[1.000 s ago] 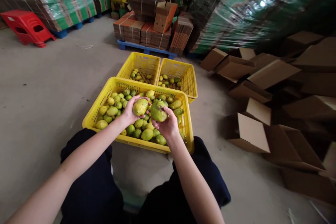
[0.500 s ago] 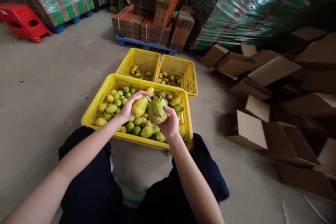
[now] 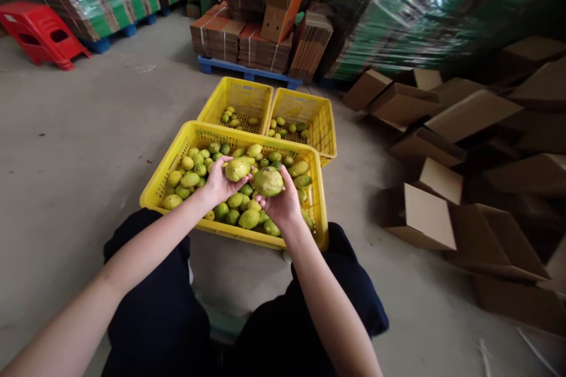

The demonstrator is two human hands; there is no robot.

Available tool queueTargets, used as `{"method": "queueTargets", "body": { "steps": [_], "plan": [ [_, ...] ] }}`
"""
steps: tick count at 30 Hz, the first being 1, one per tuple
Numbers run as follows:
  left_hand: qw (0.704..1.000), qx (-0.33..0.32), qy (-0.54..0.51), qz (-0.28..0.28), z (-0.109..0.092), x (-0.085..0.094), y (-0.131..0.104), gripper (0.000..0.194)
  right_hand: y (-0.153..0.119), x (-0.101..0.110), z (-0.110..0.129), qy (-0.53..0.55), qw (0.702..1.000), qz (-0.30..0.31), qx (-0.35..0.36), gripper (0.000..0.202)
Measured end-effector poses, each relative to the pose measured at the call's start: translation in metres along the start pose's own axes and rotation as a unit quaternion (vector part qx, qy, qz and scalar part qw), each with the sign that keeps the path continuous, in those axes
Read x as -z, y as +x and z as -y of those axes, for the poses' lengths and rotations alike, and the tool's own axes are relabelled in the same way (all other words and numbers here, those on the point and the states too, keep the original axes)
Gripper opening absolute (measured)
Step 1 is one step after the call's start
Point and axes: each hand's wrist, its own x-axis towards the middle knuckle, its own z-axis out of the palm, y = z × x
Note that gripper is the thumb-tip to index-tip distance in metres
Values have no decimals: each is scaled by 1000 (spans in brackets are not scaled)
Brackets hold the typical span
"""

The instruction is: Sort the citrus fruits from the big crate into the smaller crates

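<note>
In my left hand (image 3: 221,182) is a yellow-green lemon (image 3: 237,169), held with the fingers and thumb around its sides. A larger, greener lemon (image 3: 267,181) with brownish marks on its skin sits in my right hand (image 3: 283,203), the thumb along its right side. The two fruits are side by side above the large yellow crate (image 3: 150,188). Below my hands, many loose lemons (image 3: 249,219) in green and yellow shades cover the crate's bottom.
Two smaller yellow crates (image 3: 234,83) with a few lemons each stand against the far side. Open cardboard boxes (image 3: 428,215) lie piled at right. Behind are bundled flat cartons (image 3: 265,50) on a blue pallet (image 3: 247,73). A red stool (image 3: 42,35) is at far left.
Both lemons have been turned in my hands: the right one now shows a different side, its large brown patch no longer facing me. The left hand has opened somewhat beneath its fruit.
</note>
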Motion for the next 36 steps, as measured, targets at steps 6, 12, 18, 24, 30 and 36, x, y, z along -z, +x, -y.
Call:
{"method": "queueTargets", "body": {
  "steps": [6, 12, 18, 24, 30, 36],
  "plan": [
    [999, 21, -18, -27, 6, -5, 1, 35, 6, 9, -1, 54, 994, -39, -82, 47],
    [1000, 7, -13, 15, 5, -6, 1, 36, 1, 4, 5, 77, 993, -72, -49, 36],
    [1000, 3, -17, 24, 4, -4, 1, 36, -2, 2, 7, 67, 995, -73, -24, 28],
    [998, -10, 40, 49, 3, -4, 1, 31, -2, 4, 9, 5, 997, -67, 34, 29],
    [921, -243, 287, 103, 5, 8, 4, 66, -3, 8, 13, -313, 892, -116, 305, 54],
    [819, -409, 388, 111, 6, 6, -8, 59, 0, 11, 2, -435, 783, -131, 425, 58]
  ]
}}
